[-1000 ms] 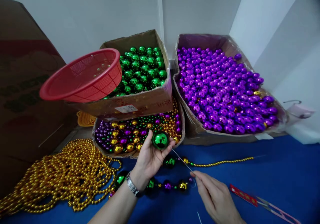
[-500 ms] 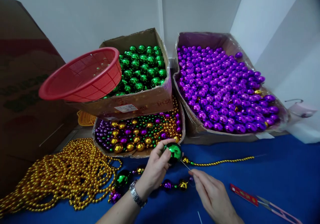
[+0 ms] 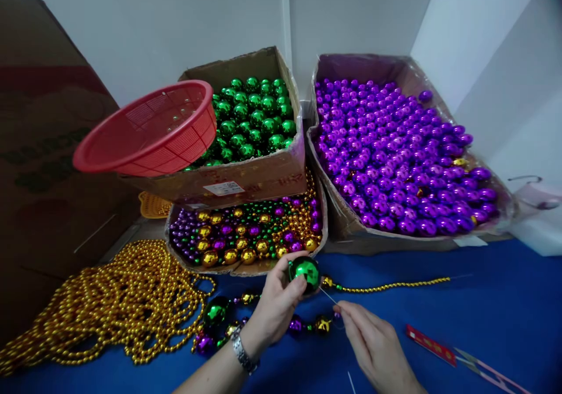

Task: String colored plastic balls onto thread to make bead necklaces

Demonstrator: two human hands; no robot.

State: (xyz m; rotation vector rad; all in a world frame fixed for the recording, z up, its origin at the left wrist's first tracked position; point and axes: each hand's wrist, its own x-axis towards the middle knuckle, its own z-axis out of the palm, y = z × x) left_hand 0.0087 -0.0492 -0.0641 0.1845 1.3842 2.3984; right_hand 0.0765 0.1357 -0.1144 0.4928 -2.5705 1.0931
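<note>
A heap of gold bead strings (image 3: pixel 109 306) lies far left on the blue surface (image 3: pixel 483 300). The left hand (image 3: pixel 274 306) pinches one shiny green ball (image 3: pixel 306 271) just before three bead boxes. The right hand (image 3: pixel 377 347) pinches one thin wire (image 3: pixel 327 295); open cloth lies rightward.

Left hand (image 3: pixel 274 306) is raised off the tabletop, forearm angled in from bottom centre, wrist bent back, a metal watch worn on it. Fingers (image 3: pixel 293 263) and thumb are curled closed in a grip. Right hand (image 3: pixel 377 347) is held lower, palm down, index and thumb pinched together at the tips, remaining fingers loosely extended.
</note>
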